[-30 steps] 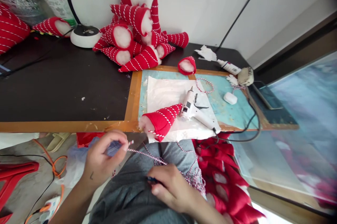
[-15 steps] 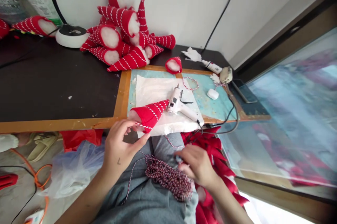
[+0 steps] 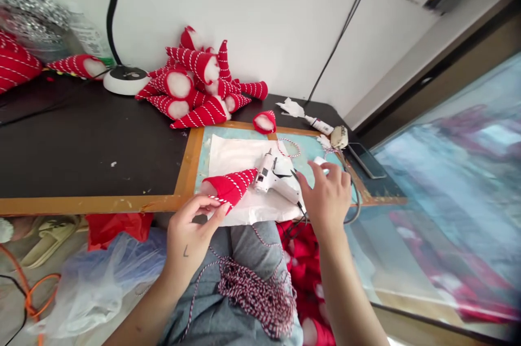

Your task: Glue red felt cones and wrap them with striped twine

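Your red, white-striped cloth cone looks matt. Your white, pistol-shaped plastic glue gun looks smooth; your twisted red-and-white cord looks rough.

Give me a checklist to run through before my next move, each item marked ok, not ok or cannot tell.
1. Left hand pinching at the corded rim of the red cone: ok.
2. Right hand free: cannot tell; fingers are spread, but a dark piece shows beside the thumb.
3. Glue gun on the white sheet, nozzle pointing away from the body: ok.
4. Glue gun hot: cannot tell.
5. Cone's tip well clear of the glue gun: not ok; touching or nearly so.
6. Cord pile untangled: cannot tell; strands overlap.
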Demonstrator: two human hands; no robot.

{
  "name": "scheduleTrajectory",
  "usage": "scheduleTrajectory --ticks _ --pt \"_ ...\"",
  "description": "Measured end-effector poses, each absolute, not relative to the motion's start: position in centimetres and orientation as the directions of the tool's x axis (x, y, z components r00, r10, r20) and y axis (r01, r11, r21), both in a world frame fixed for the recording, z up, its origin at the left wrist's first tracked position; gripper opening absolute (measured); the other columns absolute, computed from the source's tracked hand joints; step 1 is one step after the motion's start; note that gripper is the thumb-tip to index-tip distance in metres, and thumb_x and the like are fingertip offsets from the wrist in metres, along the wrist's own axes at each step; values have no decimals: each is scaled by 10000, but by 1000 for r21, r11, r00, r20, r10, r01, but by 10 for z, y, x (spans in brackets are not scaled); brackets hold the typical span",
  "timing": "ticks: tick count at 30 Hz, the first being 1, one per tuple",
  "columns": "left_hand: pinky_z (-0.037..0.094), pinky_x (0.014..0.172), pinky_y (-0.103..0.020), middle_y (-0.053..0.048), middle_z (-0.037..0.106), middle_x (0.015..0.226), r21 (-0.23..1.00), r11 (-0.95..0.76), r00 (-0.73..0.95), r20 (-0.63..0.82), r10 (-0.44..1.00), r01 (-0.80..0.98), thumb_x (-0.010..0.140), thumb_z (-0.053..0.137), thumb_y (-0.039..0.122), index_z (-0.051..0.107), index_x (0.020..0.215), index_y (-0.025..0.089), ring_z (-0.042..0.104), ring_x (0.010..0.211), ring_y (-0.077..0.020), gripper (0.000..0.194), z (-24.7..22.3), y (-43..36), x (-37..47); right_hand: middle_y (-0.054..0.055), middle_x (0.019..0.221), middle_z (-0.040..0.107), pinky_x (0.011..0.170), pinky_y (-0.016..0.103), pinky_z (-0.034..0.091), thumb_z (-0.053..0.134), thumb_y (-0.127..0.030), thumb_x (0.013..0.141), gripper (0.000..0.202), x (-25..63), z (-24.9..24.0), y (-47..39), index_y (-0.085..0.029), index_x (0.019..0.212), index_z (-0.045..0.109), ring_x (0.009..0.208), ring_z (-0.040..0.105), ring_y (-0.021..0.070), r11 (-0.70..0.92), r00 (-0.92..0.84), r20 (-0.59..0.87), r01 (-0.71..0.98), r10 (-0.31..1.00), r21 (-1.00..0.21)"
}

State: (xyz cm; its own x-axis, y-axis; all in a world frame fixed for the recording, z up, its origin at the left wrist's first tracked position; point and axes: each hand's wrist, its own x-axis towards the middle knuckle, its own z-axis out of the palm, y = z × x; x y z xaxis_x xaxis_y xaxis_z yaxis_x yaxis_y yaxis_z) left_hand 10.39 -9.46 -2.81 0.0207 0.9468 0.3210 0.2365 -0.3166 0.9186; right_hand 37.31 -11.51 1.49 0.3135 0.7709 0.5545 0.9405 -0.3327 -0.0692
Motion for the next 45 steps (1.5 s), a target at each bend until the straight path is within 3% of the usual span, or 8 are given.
scheduleTrajectory --ticks 4,6,13,21,25,31,36,45 --pt "603 711 -268 -17 776 859 945 -247 40 244 969 216 855 792 381 721 839 216 753 787 -186 180 -22 -95 98 83 1047 720 907 361 462 613 -389 1040 271 324 46 -102 -236 1202 767 979 622 223 428 -201 510 820 836 -379" --pt "609 707 -262 -14 784 870 944 -246 53 240 969 219 862 781 357 725 853 223 763 807 -188 146 -17 -95 94 57 965 732 846 339 437 669 -443 1005 294 297 57 -87 -243 1185 788 884 596 199 554 -376 433 714 819 -428" --pt "600 679 -279 -14 774 797 950 -228 79 216 973 211 846 790 360 743 815 217 749 729 -190 153 -10 -97 79 2 835 746 792 312 406 780 -349 918 118 262 71 -43 -258 873 839 781 608 155 597 -597 197 604 778 -528" --pt "484 603 -264 14 694 752 904 -312 144 281 949 293 869 722 282 695 811 231 612 639 -147 82 3 -93 60 21 988 732 994 376 464 652 -288 987 127 259 77 -30 -234 895 720 992 653 184 693 -728 289 340 622 -635" --pt "462 591 -254 13 667 772 863 -392 242 326 914 319 890 698 256 665 813 228 566 637 -139 89 16 -92 51 30 1011 701 931 345 484 519 -284 1038 166 253 80 -24 -235 955 654 954 625 173 670 -828 211 241 519 -703" --pt "553 800 -299 -45 709 1046 905 -357 205 313 927 232 903 681 248 642 874 229 686 951 -195 52 16 -86 39 27 929 693 907 345 451 495 -335 1062 212 251 84 -21 -230 942 634 913 595 189 751 -815 258 290 519 -594" --pt "578 760 -293 -57 762 977 984 -175 259 167 951 10 891 718 319 705 982 240 727 928 -208 121 18 -68 41 10 885 732 894 350 425 511 -365 1080 238 255 86 -23 -222 965 662 822 602 175 802 -759 364 334 540 -494" --pt "624 743 -353 -101 818 969 993 -120 362 110 926 7 795 831 424 850 926 227 766 882 -263 238 35 -40 59 0 825 738 862 334 400 568 -417 1066 272 272 92 -34 -216 939 700 787 611 156 753 -573 490 456 657 -475"
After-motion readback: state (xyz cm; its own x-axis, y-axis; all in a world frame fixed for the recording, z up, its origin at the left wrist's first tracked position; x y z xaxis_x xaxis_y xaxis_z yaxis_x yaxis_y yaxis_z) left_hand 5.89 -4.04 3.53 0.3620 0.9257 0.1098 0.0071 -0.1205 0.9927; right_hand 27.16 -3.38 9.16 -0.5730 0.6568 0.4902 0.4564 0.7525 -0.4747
